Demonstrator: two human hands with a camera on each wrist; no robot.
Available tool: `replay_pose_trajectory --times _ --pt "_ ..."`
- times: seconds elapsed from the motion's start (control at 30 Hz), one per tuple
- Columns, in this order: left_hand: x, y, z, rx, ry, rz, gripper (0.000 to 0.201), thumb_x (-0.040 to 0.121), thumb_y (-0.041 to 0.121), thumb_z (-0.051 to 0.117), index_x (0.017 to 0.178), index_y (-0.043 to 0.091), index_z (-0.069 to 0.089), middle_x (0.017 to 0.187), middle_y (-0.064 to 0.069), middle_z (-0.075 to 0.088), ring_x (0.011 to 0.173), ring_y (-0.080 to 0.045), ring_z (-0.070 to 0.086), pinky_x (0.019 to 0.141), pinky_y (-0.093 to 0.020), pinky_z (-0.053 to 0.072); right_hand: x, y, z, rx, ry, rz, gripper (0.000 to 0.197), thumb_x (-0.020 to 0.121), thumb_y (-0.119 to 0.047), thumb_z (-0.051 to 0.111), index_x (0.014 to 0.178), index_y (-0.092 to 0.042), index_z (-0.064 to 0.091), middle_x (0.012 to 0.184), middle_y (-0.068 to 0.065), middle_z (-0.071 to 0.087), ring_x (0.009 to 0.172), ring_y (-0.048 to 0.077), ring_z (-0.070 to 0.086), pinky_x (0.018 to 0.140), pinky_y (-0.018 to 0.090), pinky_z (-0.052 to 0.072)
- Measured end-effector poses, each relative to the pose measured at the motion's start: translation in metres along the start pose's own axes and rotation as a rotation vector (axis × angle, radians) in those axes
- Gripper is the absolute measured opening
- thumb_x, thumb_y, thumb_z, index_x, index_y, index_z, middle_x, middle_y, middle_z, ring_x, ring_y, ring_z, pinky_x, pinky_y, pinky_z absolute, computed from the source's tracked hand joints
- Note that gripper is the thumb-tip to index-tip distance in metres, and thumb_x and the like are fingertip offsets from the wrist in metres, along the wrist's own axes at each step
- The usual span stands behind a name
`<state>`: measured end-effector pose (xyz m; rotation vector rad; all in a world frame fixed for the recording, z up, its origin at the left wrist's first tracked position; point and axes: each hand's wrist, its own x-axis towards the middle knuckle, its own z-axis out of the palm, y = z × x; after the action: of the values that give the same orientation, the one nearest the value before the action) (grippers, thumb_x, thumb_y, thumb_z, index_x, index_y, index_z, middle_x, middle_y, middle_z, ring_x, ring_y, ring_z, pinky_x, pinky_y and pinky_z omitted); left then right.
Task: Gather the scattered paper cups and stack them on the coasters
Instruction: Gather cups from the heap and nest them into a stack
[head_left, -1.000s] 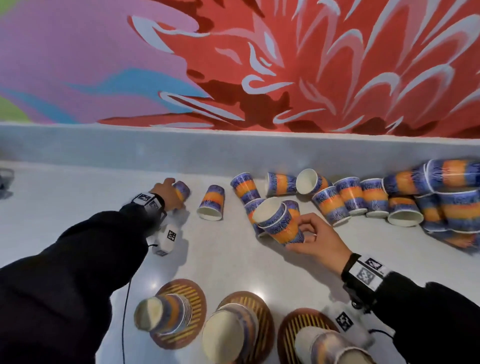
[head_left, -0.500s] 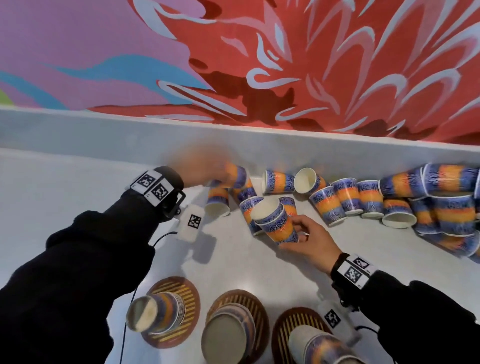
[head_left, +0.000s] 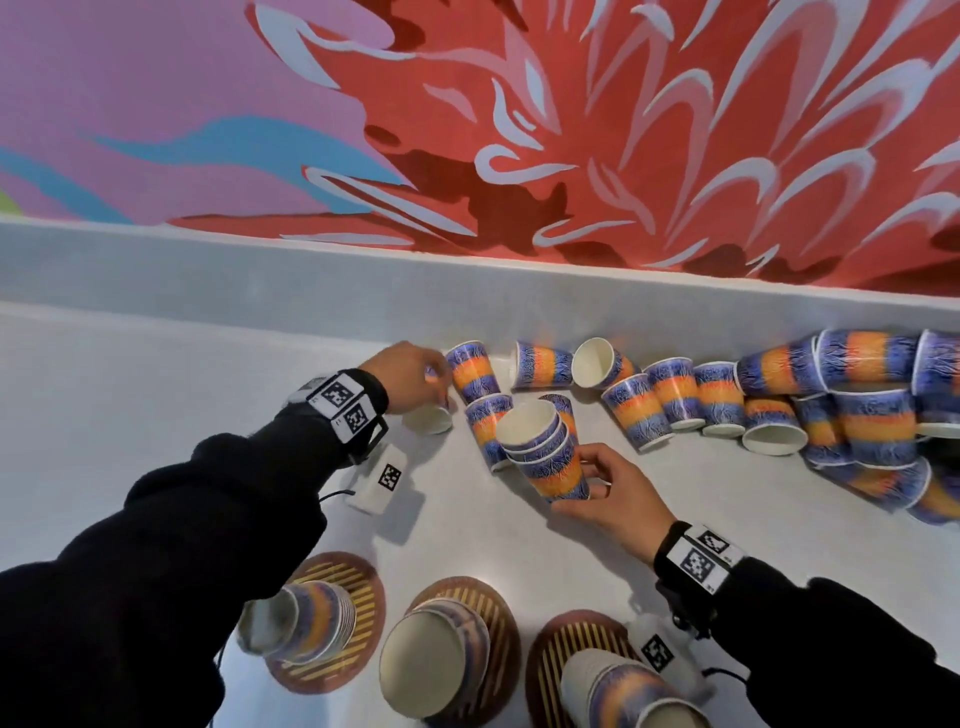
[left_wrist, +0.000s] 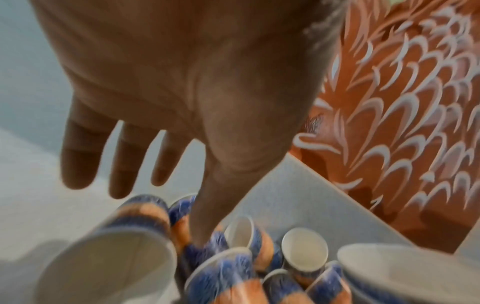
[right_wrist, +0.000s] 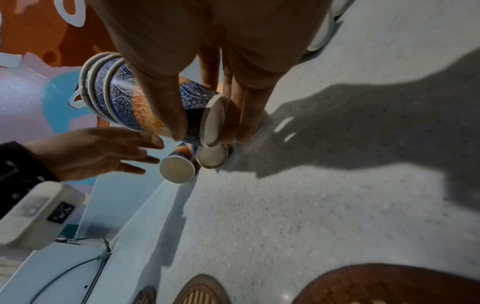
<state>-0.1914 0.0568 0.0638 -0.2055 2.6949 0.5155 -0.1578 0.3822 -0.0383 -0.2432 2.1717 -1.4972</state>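
Blue-and-orange paper cups lie scattered along the back ledge, heaped at the far right. My right hand grips a tilted nest of three cups just above the counter, thumb and fingers round its lower half. My left hand hovers with straight, spread fingers over a cup lying on its side, at the left end of the cluster. Three round striped coasters at the front each carry an upside-down cup stack.
A grey upstand under a red and pink mural bounds the counter at the back. A white tagged device with a cable hangs below my left wrist. A similar device sits by my right wrist.
My left hand swung right from the far-left cup to the cluster by the ledge, and its fingers now lie straight. The right hand kept its hold on the nested cups.
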Motion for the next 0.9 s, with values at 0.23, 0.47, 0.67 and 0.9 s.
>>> replay_pose_trajectory --times 0.23,0.47,0.67,0.9 --pt "0.013 -0.002 0.036 0.355 -0.124 -0.020 0.040 0.094 0.019 0.064 0.134 0.011 0.062 0.145 -0.007 0.043 0.113 -0.027 0.065 0.099 -0.039 0.054 0.000 0.008 -0.005 0.005 -0.006 0.020 0.057 0.070 -0.008 0.094 0.116 -0.023 0.065 0.112 -0.001 0.074 0.101 0.004 0.069 0.087 0.020 0.053" --pt "-0.006 0.016 -0.007 0.390 0.132 -0.143 0.032 0.094 0.032 0.069 0.119 0.011 0.067 0.105 -0.008 0.064 0.093 -0.030 0.065 0.079 -0.038 0.053 0.002 0.007 -0.010 0.007 0.004 0.008 0.057 0.070 -0.010 0.094 0.117 -0.022 0.066 0.112 -0.001 0.074 0.100 0.003 0.069 0.086 0.017 0.051" --pt "-0.048 0.065 -0.069 0.050 0.197 0.025 0.035 0.093 0.049 0.071 0.094 0.016 0.084 0.093 -0.009 0.076 0.085 -0.025 0.067 0.073 -0.033 0.051 -0.003 -0.010 -0.015 -0.003 0.016 -0.044 0.059 0.065 -0.021 0.095 0.117 -0.025 0.066 0.110 -0.005 0.073 0.103 0.002 0.066 0.095 0.028 0.053" --pt "-0.097 0.114 -0.088 -0.065 0.187 0.192 0.026 0.094 0.044 0.071 0.086 0.022 0.081 0.077 0.004 0.074 0.060 0.000 0.058 0.053 -0.020 0.037 -0.027 -0.055 -0.023 0.049 0.025 -0.173 0.060 0.073 0.001 0.090 0.121 -0.020 0.062 0.119 0.000 0.068 0.112 0.005 0.064 0.092 0.024 0.057"
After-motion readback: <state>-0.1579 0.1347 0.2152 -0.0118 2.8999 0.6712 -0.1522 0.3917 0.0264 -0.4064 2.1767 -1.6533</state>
